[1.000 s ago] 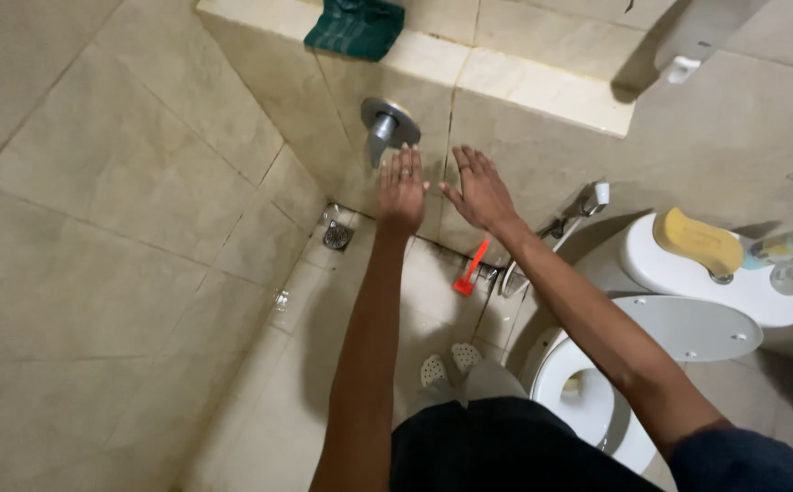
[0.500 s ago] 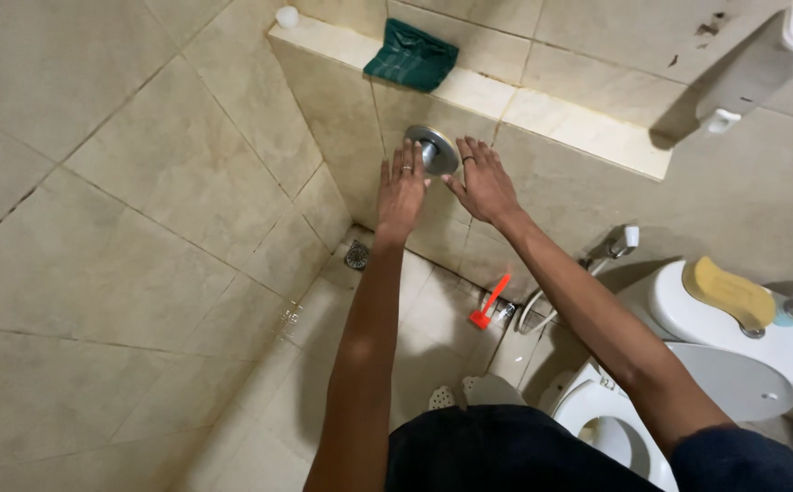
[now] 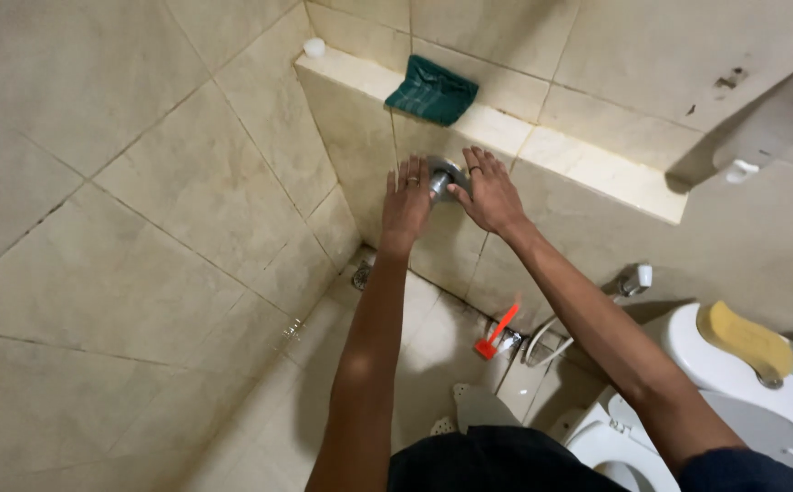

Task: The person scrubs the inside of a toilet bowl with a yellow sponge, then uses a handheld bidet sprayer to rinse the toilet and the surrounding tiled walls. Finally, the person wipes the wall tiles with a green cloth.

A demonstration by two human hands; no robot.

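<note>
A chrome wall tap point(image 3: 439, 175) sticks out of the tiled wall just under a ledge. My right hand point(image 3: 489, 193) covers its right side, thumb and fingers closed around the knob, a ring on one finger. My left hand point(image 3: 406, 199) lies flat against the wall on the tap's left, fingers apart and touching its edge, also with a ring. Part of the tap is hidden behind my fingers.
A folded green cloth point(image 3: 433, 89) and a small white cap point(image 3: 314, 46) rest on the tiled ledge point(image 3: 588, 169). Below are a floor drain point(image 3: 361, 273), an orange brush point(image 3: 498, 332), a sprayer hose point(image 3: 550, 339), a white toilet point(image 3: 761, 410) with a yellow sponge point(image 3: 745, 339), and a wall dispenser point(image 3: 775, 123).
Both hands have risen from just below the tap onto it, and the right hand has closed on the knob. The view has tilted upward, showing more of the ledge.
</note>
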